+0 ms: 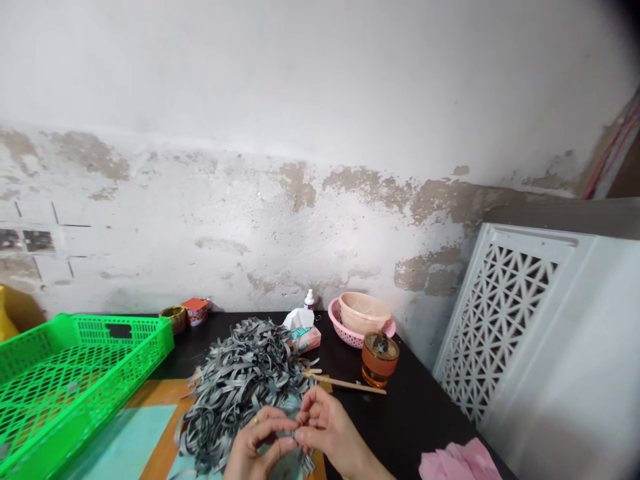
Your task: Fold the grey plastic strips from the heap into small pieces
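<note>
A large heap of grey strips (245,373) lies on the table in front of me. At its near right edge my left hand (263,440) and my right hand (325,427) meet, fingertips pinched together. A small piece of grey strip seems to be between them, though the fingers hide most of it. My left hand wears a ring. Just beyond my right hand a thin wooden stick (350,385) rests on the black table.
To the left stands a green plastic crate (167,337). Farther back are a tissue box (306,339), a white bottle (309,299), a pink basket (345,333) with a peach bowl (365,312), and an amber jar (380,363). Pink cloth (460,461) lies front right; a white lattice panel (495,320) borders the table.
</note>
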`<state>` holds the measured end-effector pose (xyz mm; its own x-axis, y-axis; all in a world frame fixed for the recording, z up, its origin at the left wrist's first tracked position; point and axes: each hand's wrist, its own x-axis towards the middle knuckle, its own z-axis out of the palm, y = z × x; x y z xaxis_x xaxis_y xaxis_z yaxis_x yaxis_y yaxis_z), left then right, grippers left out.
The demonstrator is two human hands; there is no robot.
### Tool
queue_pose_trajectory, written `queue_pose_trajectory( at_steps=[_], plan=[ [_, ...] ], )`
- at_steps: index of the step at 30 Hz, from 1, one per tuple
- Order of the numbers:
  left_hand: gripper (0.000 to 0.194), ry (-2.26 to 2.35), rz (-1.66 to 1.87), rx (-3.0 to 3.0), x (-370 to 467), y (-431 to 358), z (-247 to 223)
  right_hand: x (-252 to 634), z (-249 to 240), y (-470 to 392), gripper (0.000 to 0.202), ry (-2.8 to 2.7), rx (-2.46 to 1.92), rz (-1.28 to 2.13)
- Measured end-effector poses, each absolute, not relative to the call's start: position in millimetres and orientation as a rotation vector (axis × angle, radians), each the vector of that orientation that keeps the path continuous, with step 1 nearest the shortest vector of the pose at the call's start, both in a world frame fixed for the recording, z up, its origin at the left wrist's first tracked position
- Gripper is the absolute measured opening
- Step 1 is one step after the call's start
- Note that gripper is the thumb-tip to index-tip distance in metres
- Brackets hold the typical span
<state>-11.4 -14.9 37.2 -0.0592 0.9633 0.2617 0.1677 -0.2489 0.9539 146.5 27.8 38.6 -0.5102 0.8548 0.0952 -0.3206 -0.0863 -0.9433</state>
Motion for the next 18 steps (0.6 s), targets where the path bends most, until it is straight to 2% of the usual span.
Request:
queue_pose_trajectory(
  at_steps=[8, 18],
  plan=[
    [0.015, 1.188, 1.456, 1.488, -12.6, -18.8, 34.0, 141.3, 36.8, 24.3, 0.044, -1.118, -0.489, 1.932],
    [0.021, 1.142, 1.539, 1.397, -4.0, -20.7, 34.8, 135.2, 34.4, 21.8, 0.037, -1.093, -0.398, 1.885]
  ],
)
